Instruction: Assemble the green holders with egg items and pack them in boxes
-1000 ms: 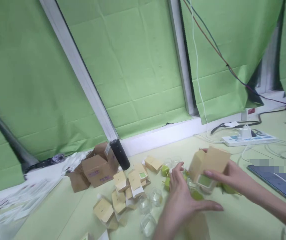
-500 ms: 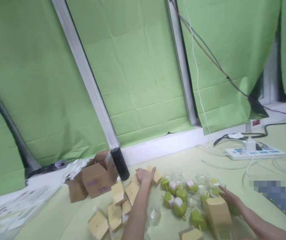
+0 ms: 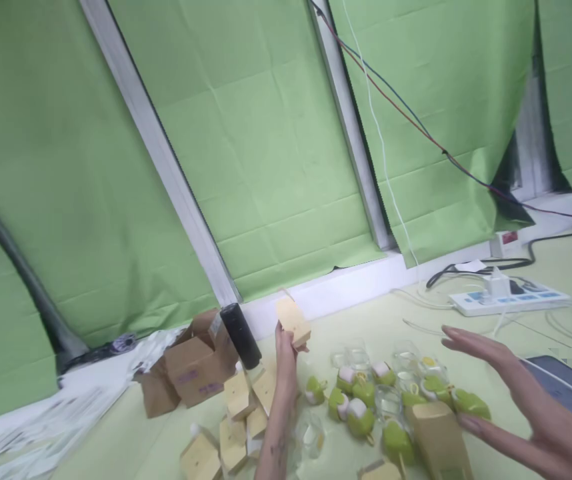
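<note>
My left hand (image 3: 287, 347) is closed around a small pale-yellow cardboard box (image 3: 293, 320), raised and tilted above the table. My right hand (image 3: 536, 407) is held out at the right with its fingers apart and nothing in it. Near its fingertips lies a green plush-like piece (image 3: 470, 403), next to a taller yellow-brown box (image 3: 440, 437). Between my hands are several green-and-white pieces (image 3: 360, 419) with small loops, among clear plastic cups (image 3: 389, 399). Several more yellow boxes (image 3: 239, 395) are heaped left of my left forearm.
A black cylinder (image 3: 241, 335) stands beside an opened brown carton (image 3: 193, 367) at the back left. Stacks of white sheets (image 3: 61, 423) lie far left. A white power strip (image 3: 511, 301) with cables is at the back right, a dark blue item (image 3: 561, 380) in front of it. Green curtains (image 3: 286, 147) hang behind.
My left hand has taken hold of the yellow box and lifted it off the table. My right hand has moved right and up, away from the green pieces, and its fingers have spread.
</note>
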`<state>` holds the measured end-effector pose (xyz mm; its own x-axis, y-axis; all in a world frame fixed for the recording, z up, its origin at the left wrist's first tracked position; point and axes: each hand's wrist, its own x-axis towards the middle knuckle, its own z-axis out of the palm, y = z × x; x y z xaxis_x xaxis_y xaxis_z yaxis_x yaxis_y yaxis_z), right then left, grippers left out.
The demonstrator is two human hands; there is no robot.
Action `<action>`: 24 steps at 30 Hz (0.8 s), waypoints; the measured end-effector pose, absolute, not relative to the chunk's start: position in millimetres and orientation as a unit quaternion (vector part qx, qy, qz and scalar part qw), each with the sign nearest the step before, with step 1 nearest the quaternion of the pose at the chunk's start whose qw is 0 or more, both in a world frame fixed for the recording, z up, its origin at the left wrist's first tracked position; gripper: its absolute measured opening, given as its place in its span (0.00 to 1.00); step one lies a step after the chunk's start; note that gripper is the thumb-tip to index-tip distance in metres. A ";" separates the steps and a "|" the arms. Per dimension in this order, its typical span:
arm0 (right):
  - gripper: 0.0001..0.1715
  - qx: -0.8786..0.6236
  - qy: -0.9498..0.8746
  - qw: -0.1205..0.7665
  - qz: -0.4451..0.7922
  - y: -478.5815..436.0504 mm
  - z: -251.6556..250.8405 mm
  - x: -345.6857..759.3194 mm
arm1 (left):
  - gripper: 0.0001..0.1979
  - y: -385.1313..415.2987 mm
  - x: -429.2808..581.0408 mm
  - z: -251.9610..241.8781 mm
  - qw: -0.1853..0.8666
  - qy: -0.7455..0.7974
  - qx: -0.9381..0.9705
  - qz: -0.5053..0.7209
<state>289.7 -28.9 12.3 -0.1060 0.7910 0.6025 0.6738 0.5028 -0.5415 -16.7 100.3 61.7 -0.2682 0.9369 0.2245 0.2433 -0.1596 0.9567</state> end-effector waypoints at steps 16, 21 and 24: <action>0.60 -0.332 -0.866 0.373 0.012 1.8 68.4 205.8 | 0.22 -8.6 42.0 91.5 0.706 0.236 0.299 0.597; 0.51 -0.310 -0.867 0.383 -0.076 6.3 65.0 201.4 | 0.25 -12.1 39.0 93.6 0.674 0.272 0.342 0.595; 0.43 -0.296 -0.867 0.392 -0.084 8.2 66.2 199.6 | 0.26 -13.4 32.5 91.7 0.653 0.264 0.382 0.598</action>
